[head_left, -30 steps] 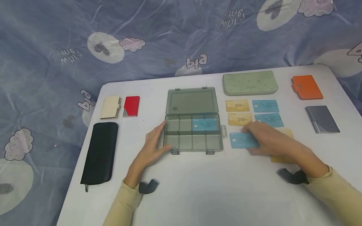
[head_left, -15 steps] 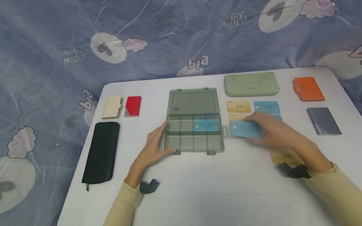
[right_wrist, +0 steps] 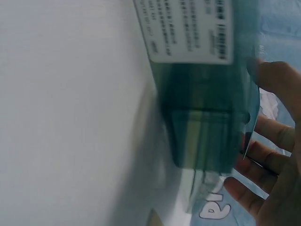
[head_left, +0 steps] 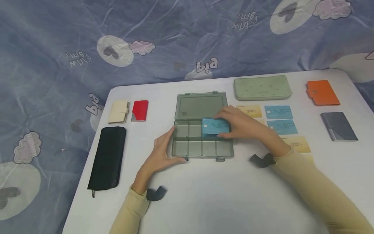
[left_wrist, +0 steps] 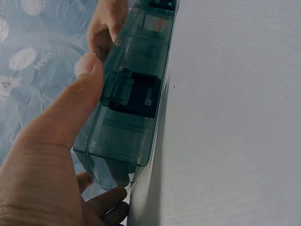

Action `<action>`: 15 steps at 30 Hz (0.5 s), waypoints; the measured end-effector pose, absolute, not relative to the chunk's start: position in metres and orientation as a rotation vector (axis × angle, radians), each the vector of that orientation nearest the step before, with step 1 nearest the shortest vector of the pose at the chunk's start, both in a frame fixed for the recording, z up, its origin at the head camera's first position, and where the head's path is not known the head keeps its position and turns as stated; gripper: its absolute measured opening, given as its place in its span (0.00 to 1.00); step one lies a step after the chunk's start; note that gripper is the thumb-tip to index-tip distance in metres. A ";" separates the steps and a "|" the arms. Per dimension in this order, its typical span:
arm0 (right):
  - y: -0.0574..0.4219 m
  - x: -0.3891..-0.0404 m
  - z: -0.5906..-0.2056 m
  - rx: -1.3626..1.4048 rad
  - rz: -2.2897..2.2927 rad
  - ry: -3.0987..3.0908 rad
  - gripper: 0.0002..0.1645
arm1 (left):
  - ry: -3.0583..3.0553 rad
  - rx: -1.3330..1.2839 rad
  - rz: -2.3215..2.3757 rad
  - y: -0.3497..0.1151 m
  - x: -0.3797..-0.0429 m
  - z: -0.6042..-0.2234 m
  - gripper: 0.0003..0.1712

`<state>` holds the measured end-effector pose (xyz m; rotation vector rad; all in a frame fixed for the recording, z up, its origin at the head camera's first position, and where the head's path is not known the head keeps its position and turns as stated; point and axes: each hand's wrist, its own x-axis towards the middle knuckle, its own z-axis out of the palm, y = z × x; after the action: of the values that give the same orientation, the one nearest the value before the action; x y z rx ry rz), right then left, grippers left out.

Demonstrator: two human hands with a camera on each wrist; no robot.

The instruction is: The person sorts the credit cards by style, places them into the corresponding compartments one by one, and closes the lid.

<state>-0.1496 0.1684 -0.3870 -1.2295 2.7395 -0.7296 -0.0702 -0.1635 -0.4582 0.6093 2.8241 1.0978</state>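
A green see-through storage box (head_left: 194, 148) with several compartments lies with its lid folded back. My left hand (head_left: 159, 156) holds its left front corner, thumb along the front edge and fingers at the left side; the left wrist view shows the thumb beside a dark latch (left_wrist: 134, 92). With my right hand (head_left: 241, 123) I pinch a blue VIP card (head_left: 208, 126) by its right end, over the back right compartments. Another blue card in the box is mostly hidden beneath it. In the right wrist view, the held card (right_wrist: 252, 123) appears edge-on between thumb and fingers.
Right of the box lie gold cards (head_left: 249, 111) and blue cards (head_left: 280, 126). Behind them is a green case (head_left: 263, 88); farther right, an orange wallet (head_left: 322, 92) and grey card holder (head_left: 339, 126). Left are cream (head_left: 118, 111) and red (head_left: 140, 110) holders and a black wallet (head_left: 107, 158).
My right hand has lifted a blue card from the table at the box's right and carried it left, over the box. The left hand stays at the box's corner.
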 end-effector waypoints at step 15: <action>0.206 -0.142 -0.403 -1.260 -0.751 2.866 0.36 | 2.828 0.648 1.106 -0.164 -0.069 -0.456 0.64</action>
<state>-0.1422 0.2061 -0.4035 -1.2603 2.8659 -0.7513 -0.0691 -0.1638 -0.4564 0.6476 2.8276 1.1056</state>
